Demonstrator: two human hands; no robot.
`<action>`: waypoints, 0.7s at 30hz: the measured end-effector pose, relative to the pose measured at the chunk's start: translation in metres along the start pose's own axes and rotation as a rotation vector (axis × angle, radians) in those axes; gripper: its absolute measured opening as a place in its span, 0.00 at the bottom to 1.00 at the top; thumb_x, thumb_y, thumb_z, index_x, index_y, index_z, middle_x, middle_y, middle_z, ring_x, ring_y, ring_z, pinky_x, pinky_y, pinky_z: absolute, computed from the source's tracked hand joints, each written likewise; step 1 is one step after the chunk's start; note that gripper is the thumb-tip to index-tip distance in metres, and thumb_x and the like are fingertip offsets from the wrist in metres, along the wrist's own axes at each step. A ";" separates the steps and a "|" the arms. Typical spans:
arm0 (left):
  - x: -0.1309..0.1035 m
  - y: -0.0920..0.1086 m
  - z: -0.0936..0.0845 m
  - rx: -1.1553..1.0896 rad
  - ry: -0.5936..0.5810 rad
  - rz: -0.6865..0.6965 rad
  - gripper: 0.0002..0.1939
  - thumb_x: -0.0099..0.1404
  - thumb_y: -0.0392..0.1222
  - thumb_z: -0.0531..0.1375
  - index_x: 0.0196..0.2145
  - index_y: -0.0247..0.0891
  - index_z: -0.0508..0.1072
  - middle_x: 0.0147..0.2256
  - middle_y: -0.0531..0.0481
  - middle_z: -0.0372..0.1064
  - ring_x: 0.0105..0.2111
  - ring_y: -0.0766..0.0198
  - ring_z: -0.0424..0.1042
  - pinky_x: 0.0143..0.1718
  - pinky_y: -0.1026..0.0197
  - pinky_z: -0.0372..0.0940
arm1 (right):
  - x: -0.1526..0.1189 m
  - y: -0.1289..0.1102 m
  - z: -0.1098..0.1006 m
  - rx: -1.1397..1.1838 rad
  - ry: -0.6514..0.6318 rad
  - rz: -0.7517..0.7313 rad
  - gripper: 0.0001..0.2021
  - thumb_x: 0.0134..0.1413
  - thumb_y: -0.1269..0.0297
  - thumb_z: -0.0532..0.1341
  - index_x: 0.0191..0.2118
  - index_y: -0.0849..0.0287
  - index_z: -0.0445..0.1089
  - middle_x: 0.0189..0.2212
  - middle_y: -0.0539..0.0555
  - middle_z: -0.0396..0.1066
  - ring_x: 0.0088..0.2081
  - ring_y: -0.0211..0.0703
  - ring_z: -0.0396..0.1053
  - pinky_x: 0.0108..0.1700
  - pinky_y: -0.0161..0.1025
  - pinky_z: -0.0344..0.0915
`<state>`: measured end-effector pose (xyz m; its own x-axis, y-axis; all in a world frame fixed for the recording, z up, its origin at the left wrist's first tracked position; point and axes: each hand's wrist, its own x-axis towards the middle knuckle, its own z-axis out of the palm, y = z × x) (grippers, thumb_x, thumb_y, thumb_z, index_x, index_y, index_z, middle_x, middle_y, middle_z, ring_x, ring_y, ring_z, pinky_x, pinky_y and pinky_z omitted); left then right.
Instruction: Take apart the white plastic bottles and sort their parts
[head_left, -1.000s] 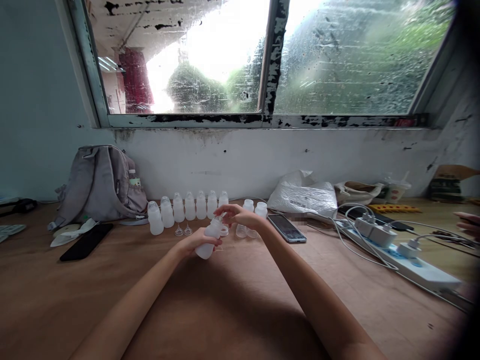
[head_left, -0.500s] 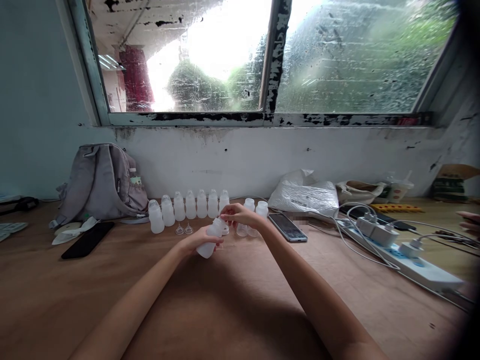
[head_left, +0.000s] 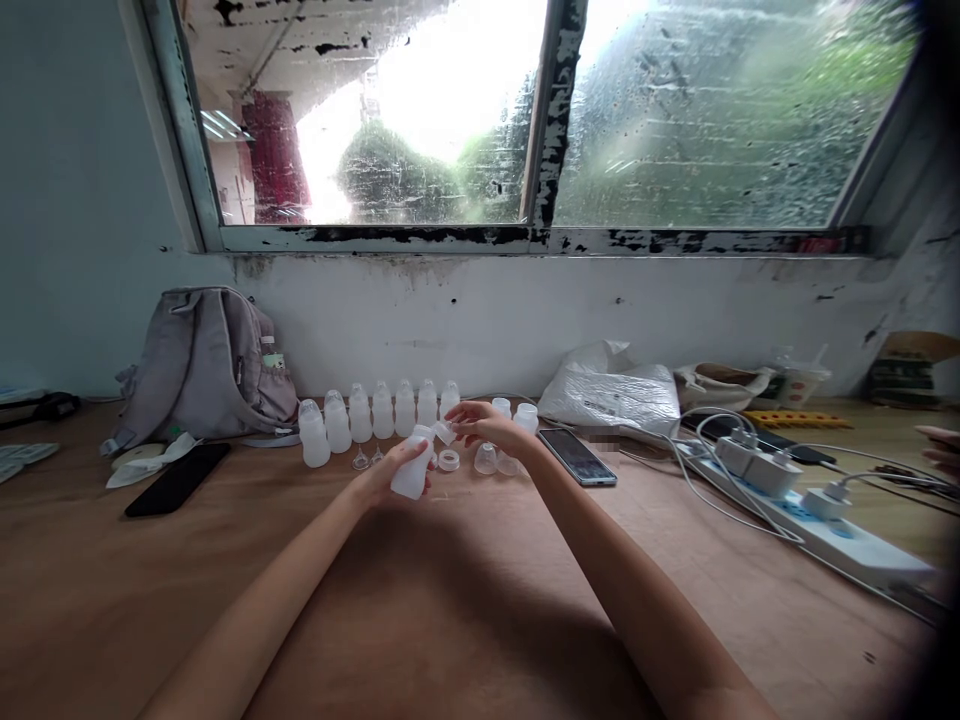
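My left hand [head_left: 388, 475] is wrapped round a frosted white bottle [head_left: 410, 474], tilted with its neck up and to the right. Just right of the neck, my right hand [head_left: 480, 424] pinches a small translucent piece [head_left: 444, 433]. A white ring [head_left: 448, 460] lies on the table below my right hand. Several capped bottles [head_left: 337, 425] stand in a row behind. Two clear nipples [head_left: 361, 459] sit in front of that row, the right one partly behind my left hand. Two clear caps [head_left: 485, 459] and two open bottles [head_left: 526, 417] are beside my right wrist.
A phone [head_left: 577, 456] and a silvery bag [head_left: 611, 390] are right of the bottles. Farther right lies a power strip [head_left: 825, 520] with cables. A grey backpack [head_left: 206, 365] and black phone [head_left: 178, 480] are at the left. Another person's hand [head_left: 941, 447] shows at the right edge.
My right hand has moved slightly away from the bottle's neck, and the translucent piece now shows apart from it. The bottle has shifted up a little, and the white ring is more visible.
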<state>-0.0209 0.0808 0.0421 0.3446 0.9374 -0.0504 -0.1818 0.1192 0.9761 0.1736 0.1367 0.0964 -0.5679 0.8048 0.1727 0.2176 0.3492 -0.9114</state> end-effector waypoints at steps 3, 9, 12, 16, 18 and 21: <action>0.010 -0.006 -0.007 -0.041 0.208 0.091 0.21 0.50 0.49 0.60 0.39 0.36 0.61 0.29 0.49 0.66 0.23 0.66 0.68 0.23 0.64 0.64 | 0.004 0.013 0.007 -0.255 -0.016 0.077 0.08 0.39 0.71 0.61 0.31 0.61 0.68 0.22 0.50 0.66 0.21 0.33 0.64 0.21 0.30 0.62; 0.014 -0.010 -0.013 -0.065 0.282 0.176 0.19 0.50 0.44 0.60 0.39 0.35 0.63 0.37 0.47 0.66 0.32 0.63 0.69 0.28 0.65 0.64 | 0.005 0.026 0.036 -0.598 -0.259 0.167 0.08 0.30 0.78 0.63 0.22 0.60 0.68 0.17 0.48 0.65 0.17 0.32 0.60 0.20 0.30 0.56; 0.014 -0.011 -0.013 0.006 0.307 0.280 0.22 0.48 0.45 0.62 0.41 0.38 0.63 0.39 0.48 0.66 0.36 0.63 0.68 0.32 0.65 0.63 | 0.002 0.018 0.038 -0.670 -0.187 0.085 0.08 0.29 0.77 0.64 0.20 0.60 0.68 0.18 0.49 0.65 0.20 0.35 0.61 0.23 0.31 0.56; 0.017 -0.016 -0.013 0.152 0.372 0.440 0.29 0.45 0.43 0.65 0.45 0.38 0.61 0.40 0.46 0.66 0.41 0.61 0.66 0.40 0.62 0.61 | 0.001 0.002 0.031 -0.704 0.036 -0.049 0.07 0.44 0.67 0.59 0.34 0.58 0.67 0.30 0.53 0.66 0.29 0.39 0.63 0.31 0.35 0.58; 0.019 -0.019 -0.012 0.213 0.381 0.465 0.32 0.44 0.43 0.66 0.46 0.38 0.59 0.40 0.45 0.66 0.41 0.60 0.66 0.41 0.60 0.61 | 0.001 -0.003 0.031 -0.701 0.178 -0.187 0.13 0.49 0.64 0.56 0.43 0.56 0.62 0.38 0.54 0.63 0.33 0.39 0.63 0.35 0.36 0.58; 0.022 -0.025 -0.009 0.301 0.323 0.491 0.31 0.43 0.43 0.66 0.44 0.37 0.60 0.39 0.44 0.66 0.40 0.59 0.67 0.41 0.57 0.62 | 0.001 -0.005 0.034 -0.720 0.247 -0.382 0.12 0.49 0.63 0.57 0.42 0.55 0.63 0.38 0.54 0.63 0.35 0.39 0.62 0.38 0.35 0.57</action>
<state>-0.0173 0.1015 0.0147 -0.0146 0.9160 0.4008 0.0345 -0.4001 0.9158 0.1452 0.1197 0.0890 -0.5336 0.6222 0.5728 0.5455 0.7708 -0.3290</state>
